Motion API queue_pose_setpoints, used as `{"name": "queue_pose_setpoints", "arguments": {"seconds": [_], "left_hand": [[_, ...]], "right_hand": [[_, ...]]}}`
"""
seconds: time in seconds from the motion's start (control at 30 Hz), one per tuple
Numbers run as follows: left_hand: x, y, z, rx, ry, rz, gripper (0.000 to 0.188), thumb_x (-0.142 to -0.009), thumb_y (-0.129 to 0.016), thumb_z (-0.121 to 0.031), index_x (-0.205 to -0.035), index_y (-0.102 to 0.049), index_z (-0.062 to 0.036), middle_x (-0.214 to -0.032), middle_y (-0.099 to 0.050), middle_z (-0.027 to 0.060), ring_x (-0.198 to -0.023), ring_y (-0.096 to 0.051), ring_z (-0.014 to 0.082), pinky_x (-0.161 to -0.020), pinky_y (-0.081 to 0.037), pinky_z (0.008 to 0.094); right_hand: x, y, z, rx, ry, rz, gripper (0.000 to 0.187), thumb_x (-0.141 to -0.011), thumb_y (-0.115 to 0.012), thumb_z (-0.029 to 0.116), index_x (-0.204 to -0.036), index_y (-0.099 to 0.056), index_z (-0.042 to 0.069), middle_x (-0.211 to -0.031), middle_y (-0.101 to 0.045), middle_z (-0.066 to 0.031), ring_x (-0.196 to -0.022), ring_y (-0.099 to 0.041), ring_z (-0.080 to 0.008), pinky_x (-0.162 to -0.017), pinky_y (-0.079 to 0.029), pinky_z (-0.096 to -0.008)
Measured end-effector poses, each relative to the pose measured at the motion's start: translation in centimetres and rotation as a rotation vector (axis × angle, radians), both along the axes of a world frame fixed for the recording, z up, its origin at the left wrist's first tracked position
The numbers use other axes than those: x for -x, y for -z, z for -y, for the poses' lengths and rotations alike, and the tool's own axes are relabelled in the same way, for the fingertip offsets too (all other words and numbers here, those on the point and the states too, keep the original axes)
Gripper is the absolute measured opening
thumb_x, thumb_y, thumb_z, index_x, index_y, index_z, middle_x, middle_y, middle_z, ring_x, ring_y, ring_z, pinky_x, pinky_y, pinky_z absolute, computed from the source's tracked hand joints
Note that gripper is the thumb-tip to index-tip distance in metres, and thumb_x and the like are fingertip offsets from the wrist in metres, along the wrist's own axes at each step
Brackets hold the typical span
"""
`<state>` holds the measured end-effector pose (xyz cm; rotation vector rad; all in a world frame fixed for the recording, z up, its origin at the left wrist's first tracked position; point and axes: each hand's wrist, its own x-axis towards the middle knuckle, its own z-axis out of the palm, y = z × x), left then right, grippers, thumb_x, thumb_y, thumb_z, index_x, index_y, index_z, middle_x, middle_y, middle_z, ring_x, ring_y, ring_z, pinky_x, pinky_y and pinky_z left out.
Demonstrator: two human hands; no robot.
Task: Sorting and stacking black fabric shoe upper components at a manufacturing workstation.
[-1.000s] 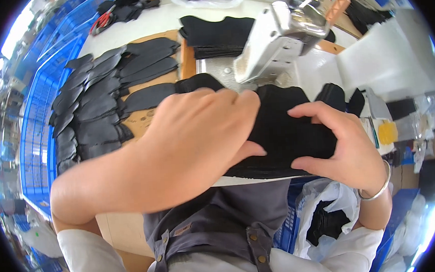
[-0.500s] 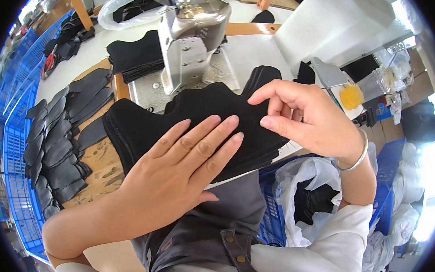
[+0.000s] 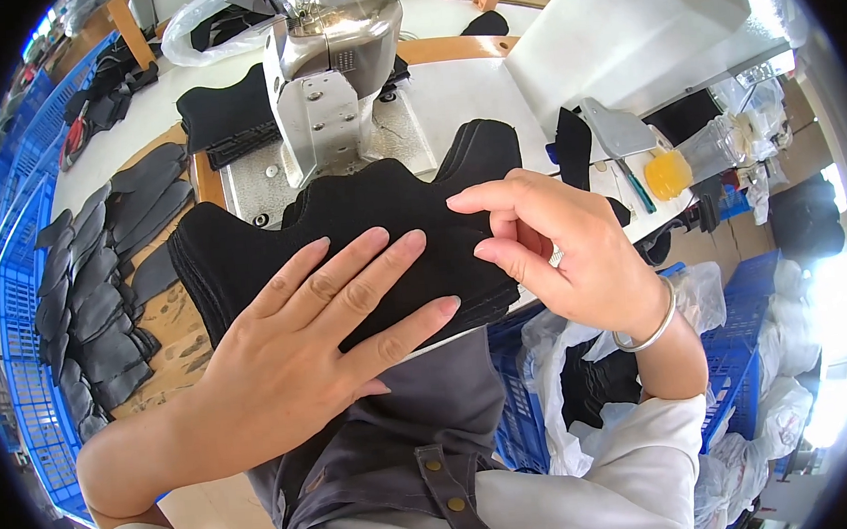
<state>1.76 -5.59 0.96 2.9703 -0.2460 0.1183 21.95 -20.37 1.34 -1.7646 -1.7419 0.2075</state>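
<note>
A stack of black fabric pieces with scalloped edges [image 3: 371, 195] lies in front of me at the foot of a sewing machine [image 3: 334, 61]. My left hand [image 3: 319, 305] rests flat across the near part of the stack, fingers stretched out and spread. Above the stack's right side hovers my right hand [image 3: 563, 251], its index finger and thumb apart in a loose curve. Nothing shows between them; the other fingers curl inward. A bracelet circles that wrist.
Dark grey leaf-shaped pieces [image 3: 95, 285] overlap at the left beside a blue crate [image 3: 22, 357]. Another black stack [image 3: 230, 111] lies left of the machine. At right are a yellow-capped clear bottle [image 3: 670, 174], a teal pen-like tool [image 3: 637, 188] and a bag-lined crate [image 3: 519, 394].
The whole scene has shifted left in view. My left index finger has spread farther from the others on the stack. The right hand keeps nearly the same pose.
</note>
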Motion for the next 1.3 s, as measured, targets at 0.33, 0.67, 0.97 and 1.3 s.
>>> {"name": "queue_pose_setpoints", "arguments": {"seconds": [0.33,0.67,0.97,1.3], "left_hand": [[0.2,0.4,-0.3,-0.001,0.014,0.061,0.088,-0.060,-0.079,-0.027,-0.139,-0.044,-0.0195,-0.148,-0.034,0.0144,-0.134,-0.036,0.0310,-0.107,-0.033,0.0454],[3.5,-1.0,0.2,-0.237,-0.411,0.063,0.084,-0.066,-0.073,-0.041,-0.130,-0.046,0.0068,-0.134,-0.048,0.0208,-0.121,-0.050,0.0302,-0.101,-0.039,0.0420],[2.5,0.4,-2.2,-0.041,-0.147,0.301,0.072,-0.074,-0.068,-0.046,-0.119,-0.054,0.0086,-0.127,-0.054,0.0194,-0.114,-0.056,0.0333,-0.098,-0.042,0.0417],[1.6,-1.3,-1.2,-0.272,-0.246,0.408,0.050,-0.076,-0.064,-0.029,-0.113,-0.060,0.0044,-0.119,-0.060,0.0188,-0.104,-0.060,0.0307,-0.091,-0.048,0.0379]], "right_hand": [[1.0,0.9,0.6,-0.165,-0.019,0.563,0.063,-0.070,-0.073,0.028,-0.123,-0.053,0.001,-0.114,-0.058,-0.0130,-0.104,-0.058,-0.0325,-0.083,-0.050,-0.0366],[0.6,0.0,-0.4,-0.321,-0.222,0.814,0.024,-0.085,-0.064,0.018,-0.093,-0.060,-0.004,-0.105,-0.064,-0.0213,-0.094,-0.066,-0.0294,-0.079,-0.056,-0.0356],[1.8,-1.8,-2.1,-0.013,-0.259,0.608,0.052,-0.082,-0.065,0.037,-0.112,-0.056,-0.005,-0.127,-0.055,-0.0196,-0.113,-0.056,-0.0329,-0.092,-0.048,-0.0393],[2.8,-3.4,-2.3,-0.180,-0.143,0.917,0.048,-0.081,-0.061,0.036,-0.114,-0.062,0.001,-0.118,-0.062,-0.0136,-0.110,-0.059,-0.0305,-0.099,-0.042,-0.0451]]}}
